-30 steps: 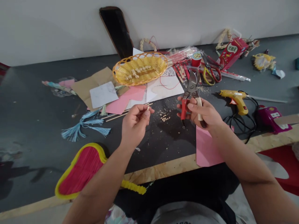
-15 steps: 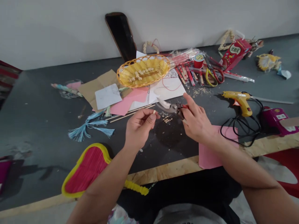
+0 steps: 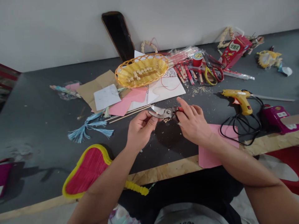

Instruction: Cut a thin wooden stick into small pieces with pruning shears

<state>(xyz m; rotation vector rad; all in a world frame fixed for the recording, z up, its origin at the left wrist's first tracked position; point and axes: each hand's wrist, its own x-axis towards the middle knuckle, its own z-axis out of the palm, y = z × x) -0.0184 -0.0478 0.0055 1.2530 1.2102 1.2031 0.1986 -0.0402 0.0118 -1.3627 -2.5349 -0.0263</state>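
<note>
My right hand (image 3: 192, 121) is closed around the red handles of the pruning shears (image 3: 168, 112), its index finger stretched out. The shears' jaws reach left to the fingertips of my left hand (image 3: 142, 128). That hand pinches a small pale wooden piece, now mostly hidden behind the blades and fingers. Below the shears lies a little pile of cut wooden bits (image 3: 166, 120) on the dark table. Thin wooden sticks (image 3: 129, 114) lie just behind my left hand.
A yellow basket (image 3: 142, 81) holds small pale pieces. Scissors (image 3: 211, 76), a glue gun (image 3: 243, 98) with a black cable, and a drink carton (image 3: 235, 51) are at right. Blue tassels (image 3: 86, 127) and a red-and-yellow fan (image 3: 87, 169) are at left.
My right hand has moved left with the shears, bringing the jaws to the piece in my left hand. The view has shifted slightly.
</note>
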